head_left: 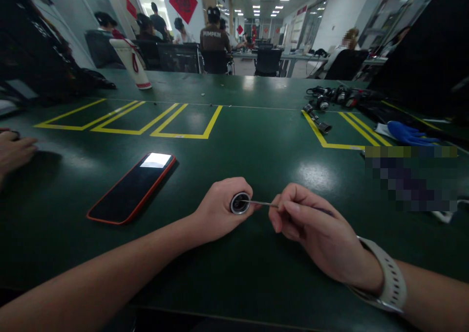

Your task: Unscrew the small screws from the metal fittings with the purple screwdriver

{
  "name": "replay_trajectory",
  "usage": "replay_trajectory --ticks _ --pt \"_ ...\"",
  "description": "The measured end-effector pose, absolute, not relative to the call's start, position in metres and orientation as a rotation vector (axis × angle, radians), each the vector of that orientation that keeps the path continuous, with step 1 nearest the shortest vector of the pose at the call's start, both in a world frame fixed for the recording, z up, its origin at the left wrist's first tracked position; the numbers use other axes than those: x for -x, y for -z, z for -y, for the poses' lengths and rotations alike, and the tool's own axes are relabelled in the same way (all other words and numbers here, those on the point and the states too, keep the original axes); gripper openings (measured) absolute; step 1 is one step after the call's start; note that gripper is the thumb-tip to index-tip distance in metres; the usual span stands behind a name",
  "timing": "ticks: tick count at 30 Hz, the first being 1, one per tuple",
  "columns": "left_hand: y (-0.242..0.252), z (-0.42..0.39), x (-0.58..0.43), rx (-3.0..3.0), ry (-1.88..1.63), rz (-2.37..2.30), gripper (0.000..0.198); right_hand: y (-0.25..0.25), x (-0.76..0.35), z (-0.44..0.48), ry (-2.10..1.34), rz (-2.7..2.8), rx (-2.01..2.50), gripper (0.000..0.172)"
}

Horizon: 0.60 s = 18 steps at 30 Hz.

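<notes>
My left hand is closed around a small cylindrical connector, whose metal-rimmed open end faces me. Its dark inside shows small details too fine to make out. Between the fingertips of my right hand is a thin screwdriver with a slim metal shaft, its handle mostly covered by the hand. The shaft points left, and its tip reaches into the rim of the connector. Both hands are low over the green table. A phone in a red-orange case lies left of my left hand.
Yellow tape outlines mark the table. Several dark connectors lie at the back right, near a blue glove. A white cup stands at the back left. Another person's hand rests at the left edge. People sit farther off.
</notes>
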<state>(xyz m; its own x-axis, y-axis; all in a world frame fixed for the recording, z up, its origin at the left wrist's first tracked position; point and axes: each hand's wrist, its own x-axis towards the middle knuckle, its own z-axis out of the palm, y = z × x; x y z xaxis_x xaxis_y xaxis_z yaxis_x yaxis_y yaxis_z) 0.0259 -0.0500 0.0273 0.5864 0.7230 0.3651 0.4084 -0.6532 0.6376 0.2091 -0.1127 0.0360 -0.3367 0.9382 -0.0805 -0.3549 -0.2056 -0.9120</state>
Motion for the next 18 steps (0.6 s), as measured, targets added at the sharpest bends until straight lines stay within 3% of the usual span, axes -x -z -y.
replay_trajectory --ticks 6,18 --pt "-0.0278 0.0502 -0.0248 -2.307 -0.875 -0.907 0.017 -0.0342 -0.2127 0.1208 -1.473 1.376 0.935 0.014" --pt "-0.032 0.052 -0.0256 -2.201 -0.912 -0.903 0.018 -0.0345 -0.2087 0.1171 -1.724 1.217 0.839 0.012"
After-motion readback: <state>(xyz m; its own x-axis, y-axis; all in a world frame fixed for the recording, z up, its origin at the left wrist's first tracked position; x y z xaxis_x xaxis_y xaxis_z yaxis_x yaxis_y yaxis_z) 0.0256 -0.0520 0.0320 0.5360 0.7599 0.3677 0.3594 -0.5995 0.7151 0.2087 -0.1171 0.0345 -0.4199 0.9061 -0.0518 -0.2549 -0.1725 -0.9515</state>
